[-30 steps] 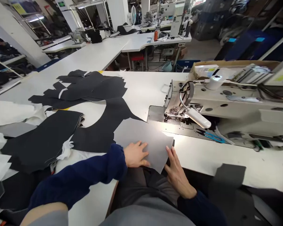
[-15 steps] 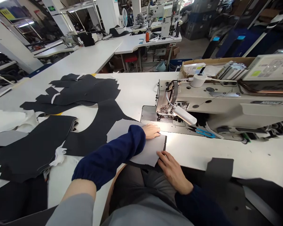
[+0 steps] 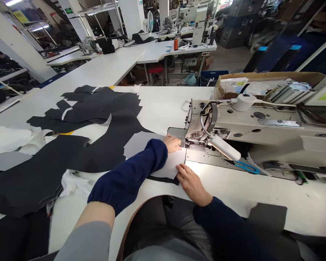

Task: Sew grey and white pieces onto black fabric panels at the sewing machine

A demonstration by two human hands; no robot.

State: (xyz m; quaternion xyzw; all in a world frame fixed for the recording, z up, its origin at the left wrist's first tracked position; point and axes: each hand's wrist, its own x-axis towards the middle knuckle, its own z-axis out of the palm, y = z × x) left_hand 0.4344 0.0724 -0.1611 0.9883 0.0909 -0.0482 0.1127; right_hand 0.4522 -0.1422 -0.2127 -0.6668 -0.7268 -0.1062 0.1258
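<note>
while black cut fabric panels point(image 3: 105, 148) lie to the left, the left hand point(image 3: 172, 144) rests flat on a grey fabric piece point(image 3: 170, 166), ungripping, just beside the needle plate point(image 3: 175, 132) of a sewing machine point(image 3: 260, 127), and the right hand point(image 3: 191, 183) presses its near edge, fingers open.

Materials as I read them: matt grey cloth panel point(image 3: 139, 143); matt black cloth pieces point(image 3: 105, 146); smooth white laminate tabletop point(image 3: 159, 107); semi-gloss cream painted-metal sewing machine point(image 3: 274, 139); my soft navy knit sleeve point(image 3: 127, 177).
</note>
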